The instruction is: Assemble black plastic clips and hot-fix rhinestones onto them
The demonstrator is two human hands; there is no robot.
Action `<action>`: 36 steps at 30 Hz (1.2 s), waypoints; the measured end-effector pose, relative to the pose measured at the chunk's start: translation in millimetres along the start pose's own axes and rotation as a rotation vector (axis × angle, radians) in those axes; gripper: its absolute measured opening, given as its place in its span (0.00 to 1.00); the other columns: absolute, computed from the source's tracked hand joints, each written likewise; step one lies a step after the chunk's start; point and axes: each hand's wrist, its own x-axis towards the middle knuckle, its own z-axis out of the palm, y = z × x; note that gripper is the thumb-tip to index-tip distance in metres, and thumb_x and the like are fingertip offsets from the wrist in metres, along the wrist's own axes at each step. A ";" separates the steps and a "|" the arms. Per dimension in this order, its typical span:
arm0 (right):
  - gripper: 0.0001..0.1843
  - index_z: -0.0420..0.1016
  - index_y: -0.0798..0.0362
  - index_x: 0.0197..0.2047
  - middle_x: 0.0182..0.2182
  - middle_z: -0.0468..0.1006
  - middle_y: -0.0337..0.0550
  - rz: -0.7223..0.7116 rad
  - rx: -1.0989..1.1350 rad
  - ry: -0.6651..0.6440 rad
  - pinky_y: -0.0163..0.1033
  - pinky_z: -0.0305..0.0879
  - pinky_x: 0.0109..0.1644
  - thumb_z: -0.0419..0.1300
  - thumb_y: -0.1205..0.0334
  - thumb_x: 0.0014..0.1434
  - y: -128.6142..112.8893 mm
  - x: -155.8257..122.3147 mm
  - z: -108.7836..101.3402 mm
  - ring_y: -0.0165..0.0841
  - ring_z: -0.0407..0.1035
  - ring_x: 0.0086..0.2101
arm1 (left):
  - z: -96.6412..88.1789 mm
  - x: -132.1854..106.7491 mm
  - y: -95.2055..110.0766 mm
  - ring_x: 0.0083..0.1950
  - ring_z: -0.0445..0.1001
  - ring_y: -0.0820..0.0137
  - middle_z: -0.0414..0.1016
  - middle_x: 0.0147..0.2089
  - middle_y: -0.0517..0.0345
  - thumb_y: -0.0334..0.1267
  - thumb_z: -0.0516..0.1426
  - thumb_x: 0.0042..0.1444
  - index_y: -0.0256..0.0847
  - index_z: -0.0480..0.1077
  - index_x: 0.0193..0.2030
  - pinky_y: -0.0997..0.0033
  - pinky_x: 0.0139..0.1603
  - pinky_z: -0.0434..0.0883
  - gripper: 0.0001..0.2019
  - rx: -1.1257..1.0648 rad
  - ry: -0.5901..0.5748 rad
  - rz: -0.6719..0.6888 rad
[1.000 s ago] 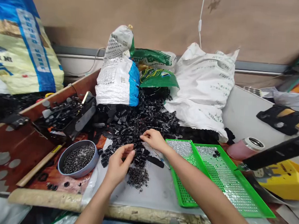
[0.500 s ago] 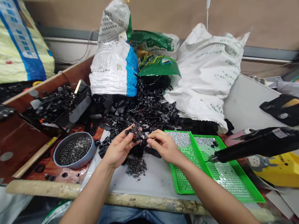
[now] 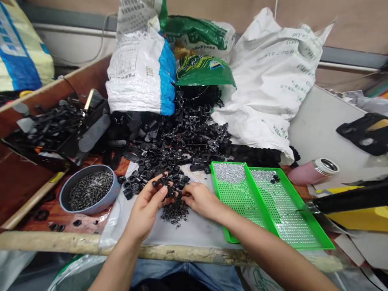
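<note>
A person is working over a tabletop (image 3: 201, 232), holding a small, branched black moulded piece (image 3: 166, 187) just above it, between both hands. The left hand (image 3: 144, 209) is pinching the piece between its thumb and fingers (image 3: 155, 192), while the right hand (image 3: 201, 200) is closing on its lower end, with its fingers (image 3: 185, 197) pressed together. The piece's long axis is running roughly from upper left to lower right, tilted, with its lower end pointing toward the right hand.

Directly below the hands, a small pile of dark bits (image 3: 175, 213) is lying on the tabletop, and black ring-shaped parts (image 3: 138, 177) are scattered just left of it. Behind them, a large heap of black moulded parts (image 3: 184, 140) is spreading out from between the sacks.

A grey bowl (image 3: 89, 189) of small dark pieces is sitting to the left, and a double green perforated tray (image 3: 269, 204) is lying to the right. Beyond the tray, a pink flask (image 3: 312, 171) is lying on its side.

A white sack (image 3: 268, 71) is showing "Co. Ltd" in green print. A white-and-blue sack (image 3: 141, 73) is carrying dense black print, but it is too small or creased to read.
</note>
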 end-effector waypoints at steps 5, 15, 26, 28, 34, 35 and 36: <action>0.07 0.77 0.54 0.38 0.36 0.77 0.44 -0.039 0.000 -0.013 0.36 0.63 0.44 0.59 0.73 0.62 1.0 1.1 0.3 0.33 0.70 0.38 | -4.2 -6.5 -3.9 0.50 0.81 0.60 0.82 0.46 0.51 0.51 0.67 0.53 0.43 0.68 0.61 0.59 0.51 0.79 0.31 0.074 -0.023 0.018; 0.08 0.77 0.52 0.42 0.33 0.79 0.39 -0.089 0.831 0.077 0.37 0.73 0.39 0.62 0.58 0.63 -11.9 -37.0 -26.2 0.29 0.73 0.32 | 6.3 -21.0 -2.2 0.51 0.80 0.60 0.82 0.50 0.51 0.48 0.65 0.58 0.44 0.68 0.61 0.59 0.54 0.78 0.26 0.201 -0.056 0.106; 0.07 0.78 0.52 0.45 0.39 0.82 0.46 -0.425 0.281 0.472 0.40 0.76 0.46 0.58 0.68 0.67 -29.6 -51.6 -28.0 0.33 0.77 0.41 | 20.2 -26.9 2.1 0.47 0.80 0.63 0.81 0.47 0.53 0.46 0.65 0.58 0.44 0.68 0.60 0.61 0.49 0.81 0.25 0.162 -0.035 0.116; 0.09 0.77 0.53 0.46 0.40 0.81 0.47 -0.484 0.245 0.527 0.40 0.77 0.47 0.57 0.71 0.67 -31.0 -53.4 -24.4 0.34 0.77 0.42 | 22.2 -26.6 1.8 0.47 0.80 0.64 0.81 0.45 0.54 0.45 0.65 0.58 0.44 0.68 0.59 0.61 0.48 0.82 0.24 0.132 -0.016 0.114; 0.11 0.76 0.52 0.47 0.39 0.81 0.47 -0.537 0.212 0.635 0.42 0.79 0.46 0.56 0.74 0.67 -34.8 -53.8 -14.8 0.34 0.77 0.42 | 26.7 -26.6 -9.0 0.49 0.81 0.64 0.80 0.44 0.57 0.44 0.68 0.55 0.46 0.68 0.56 0.65 0.44 0.83 0.24 -0.036 0.044 0.064; 0.12 0.76 0.53 0.48 0.39 0.82 0.47 -0.563 0.202 0.645 0.43 0.79 0.45 0.56 0.75 0.66 -35.1 -53.6 -13.4 0.34 0.77 0.42 | 27.5 -26.5 -10.8 0.49 0.81 0.64 0.80 0.44 0.57 0.45 0.68 0.54 0.47 0.68 0.56 0.65 0.44 0.83 0.24 -0.080 0.054 0.049; 0.13 0.76 0.53 0.48 0.38 0.82 0.47 -0.589 0.194 0.657 0.43 0.79 0.45 0.56 0.75 0.66 -35.1 -53.5 -11.9 0.35 0.77 0.41 | 28.2 -26.2 -12.1 0.50 0.81 0.64 0.80 0.44 0.57 0.45 0.68 0.54 0.48 0.67 0.55 0.66 0.44 0.83 0.24 -0.116 0.062 0.039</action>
